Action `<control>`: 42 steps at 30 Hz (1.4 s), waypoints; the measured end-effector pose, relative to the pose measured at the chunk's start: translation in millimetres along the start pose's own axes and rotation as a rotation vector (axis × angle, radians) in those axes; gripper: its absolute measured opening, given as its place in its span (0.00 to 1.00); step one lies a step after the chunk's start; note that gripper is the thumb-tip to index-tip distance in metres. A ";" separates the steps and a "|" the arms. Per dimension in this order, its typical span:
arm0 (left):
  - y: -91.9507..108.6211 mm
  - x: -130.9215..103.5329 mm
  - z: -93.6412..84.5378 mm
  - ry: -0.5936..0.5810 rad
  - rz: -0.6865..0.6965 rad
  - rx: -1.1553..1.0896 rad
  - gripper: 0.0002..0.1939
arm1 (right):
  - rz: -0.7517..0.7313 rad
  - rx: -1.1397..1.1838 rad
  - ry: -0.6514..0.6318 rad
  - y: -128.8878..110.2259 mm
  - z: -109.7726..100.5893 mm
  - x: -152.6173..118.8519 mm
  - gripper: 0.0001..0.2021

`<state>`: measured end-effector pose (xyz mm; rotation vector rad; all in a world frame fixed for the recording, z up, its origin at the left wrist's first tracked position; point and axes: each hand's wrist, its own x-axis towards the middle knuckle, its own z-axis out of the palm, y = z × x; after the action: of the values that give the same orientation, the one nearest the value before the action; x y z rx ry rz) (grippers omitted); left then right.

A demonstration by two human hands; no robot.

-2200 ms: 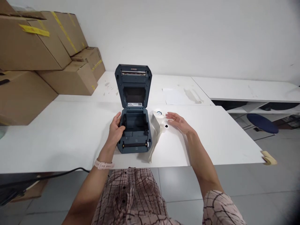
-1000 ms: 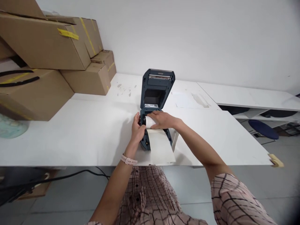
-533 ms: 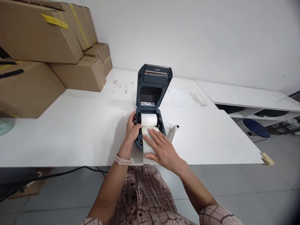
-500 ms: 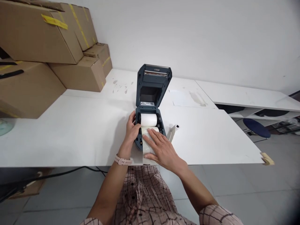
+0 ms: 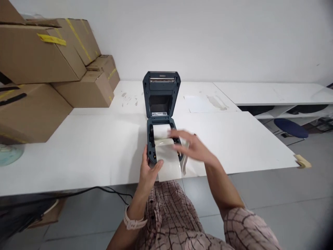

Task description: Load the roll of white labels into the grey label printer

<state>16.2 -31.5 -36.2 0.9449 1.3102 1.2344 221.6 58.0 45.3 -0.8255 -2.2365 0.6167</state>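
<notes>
A dark grey label printer point(image 5: 151, 147) stands near the table's front edge with its lid point(image 5: 161, 93) raised. Inside sits a white label roll point(image 5: 160, 131), and its pale paper strip point(image 5: 168, 161) runs out over the printer's front toward me. My left hand point(image 5: 148, 173) grips the front left corner, fingers along the side and thumb on the strip's left edge. Over the printer's right side is my right hand point(image 5: 194, 147), blurred, fingers apart and holding nothing. A loose piece of backing strip point(image 5: 184, 161) hangs beside the printer; the small roll seen there earlier is mostly hidden behind my right hand.
Cardboard boxes point(image 5: 39, 55) with yellow tape are stacked on the left. A white sheet point(image 5: 199, 104) lies on the white table point(image 5: 234, 139) behind and right of the printer. Black cables point(image 5: 96, 188) run below the front edge. A blue stool point(image 5: 290, 127) stands at the right.
My right hand has lifted off the paper strip and moved up and right, its fingers spreading. My left hand has slid toward the front corner, thumb now on the strip. The view has shifted slightly.
</notes>
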 end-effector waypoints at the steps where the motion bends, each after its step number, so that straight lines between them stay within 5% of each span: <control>1: -3.9 -4.7 -0.7 0.003 0.009 -0.001 0.52 | 0.032 0.013 0.191 9.6 -12.1 18.4 0.24; 2: -6.5 -7.0 -1.4 0.006 0.022 -0.001 0.52 | 0.074 0.020 0.353 20.3 -23.1 40.1 0.28; 4: -8.2 -7.1 -2.7 0.000 0.038 -0.001 0.52 | 0.164 0.113 0.447 41.7 -40.4 88.6 0.37; 7: -5.2 -4.0 -4.2 -0.010 0.036 -0.009 0.53 | 0.276 0.327 0.385 62.3 -55.9 150.8 0.40; 10: -2.6 -3.5 -4.9 -0.004 0.053 -0.023 0.52 | 0.277 0.413 0.327 60.5 -60.8 168.9 0.41; 13: -6.2 -3.5 -5.4 0.000 0.068 -0.025 0.50 | 0.217 0.340 0.349 40.0 -54.6 137.3 0.43; 18: -16.7 -3.6 -10.0 0.067 0.094 -0.054 0.52 | 0.144 0.197 0.400 -3.6 -14.9 41.4 0.39; 23: 5.7 -1.6 -8.6 0.156 0.212 -0.044 0.47 | 0.308 0.290 0.413 -20.7 40.0 -20.8 0.23; 27: 28.7 10.1 1.5 0.139 0.116 -0.051 0.52 | 0.557 0.620 0.533 -22.1 61.4 -32.7 0.34; 32: 25.1 16.5 3.2 0.085 0.002 -0.171 0.53 | 0.792 0.960 0.575 -18.5 69.9 -34.8 0.53; 36: 17.8 13.4 1.2 0.114 0.000 -0.156 0.58 | 0.873 1.086 0.560 -14.7 75.7 -41.0 0.53; 42: 18.1 14.7 12.5 0.122 0.015 -0.197 0.48 | 0.830 1.053 0.536 -2.5 82.3 -46.2 0.50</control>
<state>24.6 -12.5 -19.9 0.7503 1.2508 1.4226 188.1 8.1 -27.5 -1.1019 -0.7834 1.5303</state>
